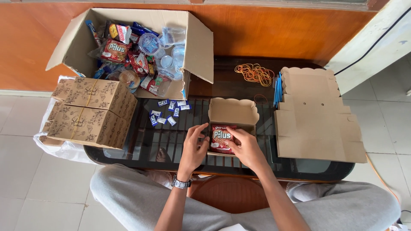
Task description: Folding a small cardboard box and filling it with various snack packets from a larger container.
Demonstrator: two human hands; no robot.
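Note:
A small open kraft box (233, 112) with a scalloped lid stands on the dark glass table (171, 141). A red snack packet (222, 138) lies in it. My right hand (247, 147) rests on the packet's right side, fingers touching it. On the left side of the box my left hand (193, 147) has its fingers curled against the box's edge, and a watch sits on that wrist.
A large open carton (197, 51) full of snack packets and water cups stands at the back left. Closed printed boxes (92, 113) are stacked on the left. Small blue sachets (167, 112), rubber bands (254, 73) and flat unfolded boxes (317, 115) lie on the table.

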